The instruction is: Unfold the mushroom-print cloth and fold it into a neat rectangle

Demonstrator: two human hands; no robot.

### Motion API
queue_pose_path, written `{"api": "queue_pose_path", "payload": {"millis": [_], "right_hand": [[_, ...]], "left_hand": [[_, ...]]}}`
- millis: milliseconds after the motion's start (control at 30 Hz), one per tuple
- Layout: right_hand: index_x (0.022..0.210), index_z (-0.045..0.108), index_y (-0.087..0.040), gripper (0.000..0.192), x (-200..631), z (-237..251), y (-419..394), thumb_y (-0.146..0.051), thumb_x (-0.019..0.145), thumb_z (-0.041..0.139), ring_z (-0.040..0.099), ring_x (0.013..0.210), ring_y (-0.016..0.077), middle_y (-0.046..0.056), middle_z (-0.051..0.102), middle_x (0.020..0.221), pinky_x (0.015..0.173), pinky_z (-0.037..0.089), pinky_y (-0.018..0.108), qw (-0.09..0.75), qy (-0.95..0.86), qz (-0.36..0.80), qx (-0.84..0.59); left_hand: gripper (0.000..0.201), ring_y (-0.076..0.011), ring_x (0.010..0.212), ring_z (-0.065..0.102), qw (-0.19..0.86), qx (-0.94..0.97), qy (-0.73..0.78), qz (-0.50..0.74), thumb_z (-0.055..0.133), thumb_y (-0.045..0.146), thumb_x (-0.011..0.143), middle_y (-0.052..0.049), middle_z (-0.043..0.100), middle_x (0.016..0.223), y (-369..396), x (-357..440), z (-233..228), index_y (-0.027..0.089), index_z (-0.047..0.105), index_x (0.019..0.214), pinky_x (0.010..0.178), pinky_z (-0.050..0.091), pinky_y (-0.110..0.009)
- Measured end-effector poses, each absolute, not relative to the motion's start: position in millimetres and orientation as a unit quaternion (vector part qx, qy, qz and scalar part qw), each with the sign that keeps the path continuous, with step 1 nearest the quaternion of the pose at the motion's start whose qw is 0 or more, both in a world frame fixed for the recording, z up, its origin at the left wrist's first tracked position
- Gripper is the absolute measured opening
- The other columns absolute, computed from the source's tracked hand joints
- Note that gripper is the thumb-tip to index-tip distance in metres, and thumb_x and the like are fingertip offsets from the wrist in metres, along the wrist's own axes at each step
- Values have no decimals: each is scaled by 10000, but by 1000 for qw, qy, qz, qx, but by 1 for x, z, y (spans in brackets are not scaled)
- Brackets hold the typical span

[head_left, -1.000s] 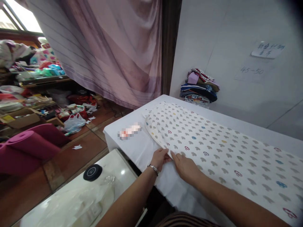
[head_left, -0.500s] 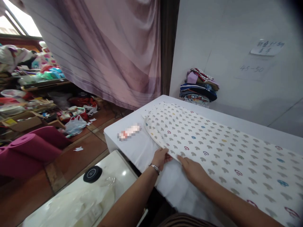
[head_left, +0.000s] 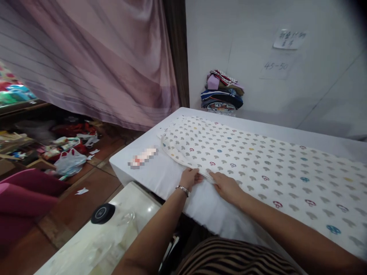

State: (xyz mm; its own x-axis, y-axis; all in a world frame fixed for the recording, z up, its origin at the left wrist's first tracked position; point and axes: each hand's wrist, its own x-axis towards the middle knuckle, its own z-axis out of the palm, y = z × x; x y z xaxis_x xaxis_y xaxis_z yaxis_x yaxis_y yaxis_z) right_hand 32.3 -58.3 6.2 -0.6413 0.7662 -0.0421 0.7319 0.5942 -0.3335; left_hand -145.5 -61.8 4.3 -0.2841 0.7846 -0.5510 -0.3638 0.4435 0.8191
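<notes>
Printed fabric (head_left: 258, 168), white with small mushroom motifs, spread flat along white table (head_left: 160, 179), rounded end toward far-left corner. Near edge of fabric pinched at left hand (head_left: 189, 178): fingers closed on the hem, bracelet (head_left: 182, 188) at wrist. Right hand (head_left: 226, 186) just beside, palm down, fingers extended and pressed flat on the same edge; not gripping. Both hands at fabric's near-left margin, bulk of cloth lying to the right and beyond. Blurred small object (head_left: 142, 157) on table, left of fabric. Stack of folded cloth (head_left: 222, 95) against wall at far end. Pink curtain (head_left: 100, 65) behind.
</notes>
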Motion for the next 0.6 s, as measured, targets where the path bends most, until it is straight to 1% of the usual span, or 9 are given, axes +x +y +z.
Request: {"api": "queue_pose_path", "payload": {"millis": [100, 233, 333, 433, 533, 600], "right_hand": [[1340, 388, -174, 534, 50, 6, -72, -101, 811, 370, 511, 982, 236, 118, 540, 1144, 736, 425, 326, 47, -898, 99, -427], [1266, 467, -164, 469, 81, 1, -90, -67, 831, 324, 498, 947, 233, 124, 547, 1095, 756, 406, 342, 67, -898, 54, -432], [1154, 552, -152, 384, 100, -2, -100, -95, 850, 326, 506, 893, 247, 132, 573, 1004, 715, 394, 353, 54, -897, 44, -436], [1030, 608, -186, 323, 108, -4, -105, -111, 849, 351, 521, 821, 240, 122, 589, 917, 659, 373, 345, 47, -899, 63, -430], [942, 616, -207, 292, 108, -5, -107, -102, 831, 367, 531, 786, 218, 97, 593, 892, 630, 365, 325, 63, -905, 86, -413], [920, 606, -204, 289, 106, -6, -107, -94, 822, 357, 535, 776, 206, 83, 594, 889, 625, 369, 312, 57, -909, 74, -406]], "left_hand": [[149, -134, 514, 588, 573, 178, 628, 496, 633, 196, 707, 11, 595, 560, -62, -146, 4, 175, 490, 743, 545, 503, -263], [149, -125, 505, 573, 563, 186, 634, 496, 626, 188, 698, 21, 580, 558, -64, -148, 2, 180, 488, 754, 563, 501, -268], [133, -128, 499, 570, 558, 192, 639, 494, 607, 179, 698, 18, 583, 551, -67, -151, 1, 185, 485, 748, 560, 498, -267], [125, -130, 487, 567, 551, 198, 645, 491, 582, 156, 704, 18, 572, 518, -71, -154, 1, 190, 461, 714, 549, 494, -262], [133, -130, 471, 562, 544, 202, 650, 490, 569, 131, 698, 22, 560, 492, -73, -156, 2, 191, 450, 706, 539, 490, -261], [136, -138, 458, 558, 537, 206, 654, 492, 570, 126, 685, 24, 552, 478, -72, -157, 2, 193, 454, 708, 522, 484, -267]]}}
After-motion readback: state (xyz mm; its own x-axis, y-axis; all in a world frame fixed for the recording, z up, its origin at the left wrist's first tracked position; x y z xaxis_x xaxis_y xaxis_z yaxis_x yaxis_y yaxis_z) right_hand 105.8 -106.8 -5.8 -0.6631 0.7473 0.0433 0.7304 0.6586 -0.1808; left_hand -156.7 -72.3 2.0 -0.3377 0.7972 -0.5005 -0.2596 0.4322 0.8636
